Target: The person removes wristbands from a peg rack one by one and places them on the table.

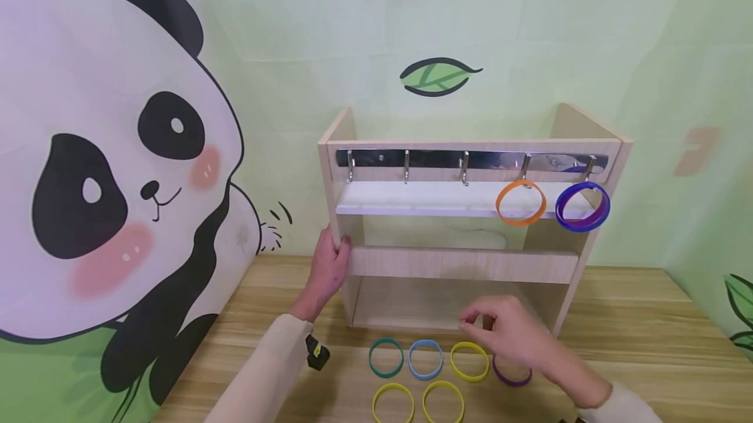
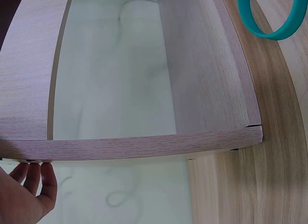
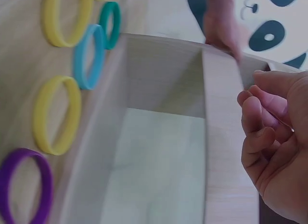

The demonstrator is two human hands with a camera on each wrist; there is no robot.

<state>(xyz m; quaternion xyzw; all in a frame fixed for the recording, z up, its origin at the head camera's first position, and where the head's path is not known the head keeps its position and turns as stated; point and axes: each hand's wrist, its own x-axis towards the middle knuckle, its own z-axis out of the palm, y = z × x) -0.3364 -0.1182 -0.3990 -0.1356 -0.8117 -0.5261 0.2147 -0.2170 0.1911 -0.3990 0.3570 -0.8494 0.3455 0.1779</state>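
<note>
My left hand [image 1: 331,258] holds the left side panel of a light wooden shelf [image 1: 465,263], its fingertips against the outer face in the left wrist view. My right hand [image 1: 508,328] hovers in front of the shelf's bottom opening, fingers loosely bent, nothing between them. Below it on the table lie a purple wristband [image 1: 513,383] and a yellow wristband [image 1: 453,364]. To their left are a light blue wristband [image 1: 410,365] and a green one [image 2: 276,37]. An orange wristband [image 1: 498,212] and a blue wristband [image 1: 579,228] with purple inside it hang from the right two hooks.
A metal hook rail [image 1: 435,159] runs along the shelf's upper front; its left three hooks are bare. Two more yellow wristbands, one a yellow ring [image 1: 376,397], lie at the table's near side. Behind stands a wall with a panda picture [image 1: 106,168].
</note>
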